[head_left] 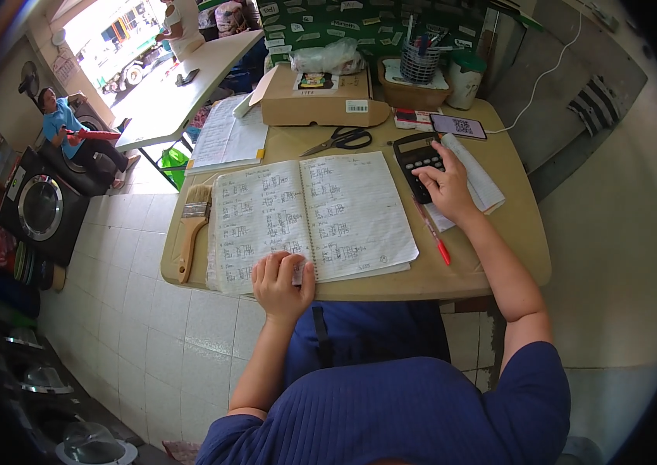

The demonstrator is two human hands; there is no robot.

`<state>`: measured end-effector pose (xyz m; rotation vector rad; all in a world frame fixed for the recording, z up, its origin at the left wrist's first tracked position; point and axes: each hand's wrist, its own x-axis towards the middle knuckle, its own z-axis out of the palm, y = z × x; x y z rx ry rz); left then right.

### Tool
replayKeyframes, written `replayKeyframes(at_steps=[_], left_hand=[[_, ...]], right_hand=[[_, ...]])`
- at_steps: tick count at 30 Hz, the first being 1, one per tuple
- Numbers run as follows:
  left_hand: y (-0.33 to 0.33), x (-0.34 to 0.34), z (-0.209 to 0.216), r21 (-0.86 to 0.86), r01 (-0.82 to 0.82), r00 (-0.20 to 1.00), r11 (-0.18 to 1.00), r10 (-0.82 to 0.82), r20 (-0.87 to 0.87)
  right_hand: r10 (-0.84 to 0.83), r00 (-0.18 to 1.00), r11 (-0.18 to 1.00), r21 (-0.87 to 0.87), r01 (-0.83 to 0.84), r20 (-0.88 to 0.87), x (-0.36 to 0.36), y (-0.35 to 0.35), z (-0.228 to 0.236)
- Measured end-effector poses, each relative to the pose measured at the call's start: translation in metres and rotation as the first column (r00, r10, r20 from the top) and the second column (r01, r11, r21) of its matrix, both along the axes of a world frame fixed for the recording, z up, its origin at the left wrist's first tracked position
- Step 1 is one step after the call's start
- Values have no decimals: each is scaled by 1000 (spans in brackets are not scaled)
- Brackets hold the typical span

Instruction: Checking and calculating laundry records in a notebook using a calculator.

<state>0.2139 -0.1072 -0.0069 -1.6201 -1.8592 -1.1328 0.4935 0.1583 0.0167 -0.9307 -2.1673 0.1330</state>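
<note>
An open spiral notebook [359, 209] with handwritten pages lies on the table in front of me. My left hand [283, 288] rests on its lower edge near the spiral, fingers curled in; a pale bit shows by the thumb, but what it is stays unclear. Over a black calculator [406, 149] to the right of the notebook, my right hand [448, 182] has its fingers apart, with fingertips at the keys. A red-capped pen [442, 249] lies just below that hand. Beside the calculator is a folded white cloth or paper [477, 172].
Black scissors [342, 140] and a cardboard box [313, 101] sit beyond the notebook. A wide paintbrush [191, 232] lies left of it. At the back right are a phone [459, 126], a pen holder [420, 62] and a jar [464, 81]. A person [73, 128] sits by washing machines.
</note>
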Motion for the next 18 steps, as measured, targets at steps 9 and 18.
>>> replayKeyframes(at_steps=[9, 18], left_hand=[[2, -1, -2, -8, 22, 1000, 1000, -22, 21], [0, 2, 4, -47, 25, 998, 999, -22, 67]], right_hand=[[22, 996, 991, 131, -33, 91, 8, -31, 4], [-64, 902, 992, -129, 10, -427, 24, 3, -3]])
